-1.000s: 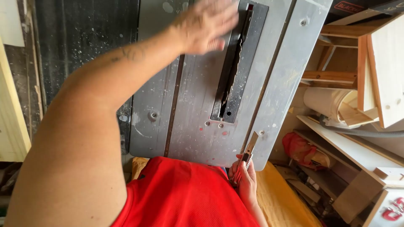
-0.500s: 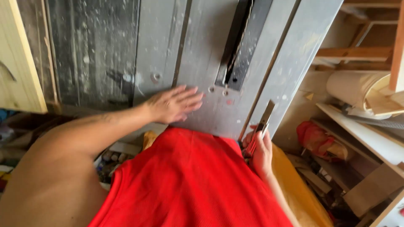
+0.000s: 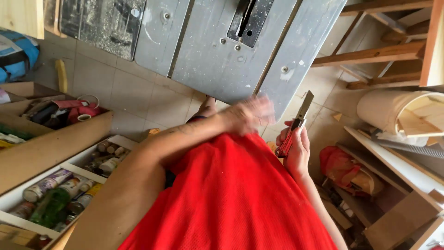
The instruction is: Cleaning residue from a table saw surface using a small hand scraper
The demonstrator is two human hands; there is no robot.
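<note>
My right hand [image 3: 296, 150] grips a red utility knife [image 3: 292, 127] with its blade extended, pointing up toward the near edge of a grey metal saw table [image 3: 222, 60]. My left hand [image 3: 247, 115], blurred with motion, crosses in front of my red shirt just below the table's edge and holds nothing. It is a short way left of the knife. The dark blade slot [image 3: 249, 18] of the saw table sits at the top of the view.
A wooden shelf box [image 3: 55, 185] with several spray cans and bottles stands at the left. Another wooden box [image 3: 60, 125] holds tools and red items. Wooden boards, a frame and a rolled sheet [image 3: 397, 111] crowd the right. A red bag [image 3: 347, 166] lies on the tiled floor.
My left hand has pulled back from the saw table's top to below its near edge, in front of my shirt. The view has tilted down. The right hand keeps the knife.
</note>
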